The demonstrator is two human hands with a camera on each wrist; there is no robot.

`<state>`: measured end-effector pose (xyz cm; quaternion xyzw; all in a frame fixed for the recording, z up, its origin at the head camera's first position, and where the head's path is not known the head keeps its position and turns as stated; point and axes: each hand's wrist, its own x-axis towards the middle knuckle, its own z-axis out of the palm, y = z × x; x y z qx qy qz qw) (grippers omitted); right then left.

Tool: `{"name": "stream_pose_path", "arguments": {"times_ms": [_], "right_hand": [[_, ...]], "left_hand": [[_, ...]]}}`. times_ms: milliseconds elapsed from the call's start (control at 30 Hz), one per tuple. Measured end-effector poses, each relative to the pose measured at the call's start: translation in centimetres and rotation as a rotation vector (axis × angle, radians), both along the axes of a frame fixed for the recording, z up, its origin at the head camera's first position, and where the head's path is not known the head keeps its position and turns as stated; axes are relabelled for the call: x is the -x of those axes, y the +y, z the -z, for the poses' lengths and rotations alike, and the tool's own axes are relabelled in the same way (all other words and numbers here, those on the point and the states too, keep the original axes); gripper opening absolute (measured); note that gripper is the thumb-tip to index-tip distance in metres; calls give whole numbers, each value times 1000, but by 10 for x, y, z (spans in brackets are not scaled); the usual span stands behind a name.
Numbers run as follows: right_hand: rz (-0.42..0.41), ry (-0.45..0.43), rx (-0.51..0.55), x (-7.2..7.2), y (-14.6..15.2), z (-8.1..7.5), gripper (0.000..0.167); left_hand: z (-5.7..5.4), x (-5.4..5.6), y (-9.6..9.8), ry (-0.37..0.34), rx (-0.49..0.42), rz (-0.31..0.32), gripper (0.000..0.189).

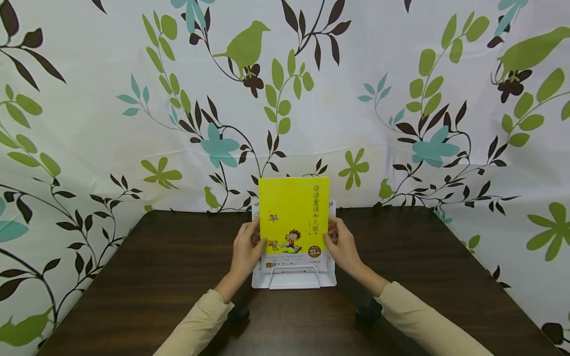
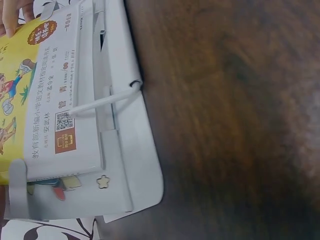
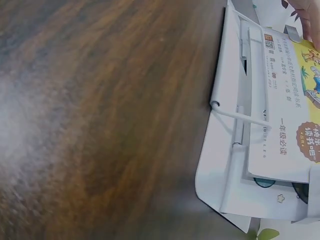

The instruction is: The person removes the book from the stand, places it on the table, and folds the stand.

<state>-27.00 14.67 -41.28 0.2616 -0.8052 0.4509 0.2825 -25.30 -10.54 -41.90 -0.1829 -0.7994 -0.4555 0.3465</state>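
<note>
A yellow children's book (image 1: 289,210) stands nearly upright on a white book stand (image 1: 330,279), its cover facing me. My left hand (image 1: 247,247) grips the book's left edge, thumb at the front and the other fingers partly hidden. On the opposite edge, my right hand (image 1: 342,245) holds the book in the same way. In the left wrist view, a white wire bar (image 2: 100,102) crosses the lower part of the cover. The right wrist view has the book's white lower band (image 3: 280,95) resting on the stand (image 3: 212,185).
Under the stand is a dark brown wooden table (image 1: 178,257). Behind it hangs a white cloth (image 1: 329,113) printed with leaves and birds. Dark devices (image 1: 238,315) sit below both wrists. Grey flat tabs (image 2: 18,187) lie at the book's sides.
</note>
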Motion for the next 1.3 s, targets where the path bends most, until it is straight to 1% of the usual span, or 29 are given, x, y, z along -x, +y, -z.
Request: {"name": "stream_pose_path", "arguments": {"times_ms": [100, 233, 367, 567, 767, 867, 1100, 1300], "right_hand": [[0, 4, -6, 0, -1, -3, 45], [13, 4, -23, 2, -1, -8, 44], [4, -17, -15, 3, -1, -14, 43], [-17, -51, 13, 6, -2, -23, 42], [12, -72, -11, 8, -4, -30, 42], [16, -68, -16, 9, -4, -35, 42], [5, -11, -2, 11, -3, -44, 45], [10, -1, 9, 14, -3, -49, 44]], "left_hand": [[-2, 1, 0, -5, 2, -1, 63], [-6, 2, 0, 6, 0, 4, 61], [-11, 4, 0, 21, -7, 6, 60], [-17, 7, -2, 22, -26, 16, 62], [-22, 10, -3, 8, -39, 15, 63], [-26, 11, -2, 10, -44, 16, 63], [-36, 13, 0, 48, -47, 18, 61], [-43, 15, 1, 53, -55, 22, 61]]}}
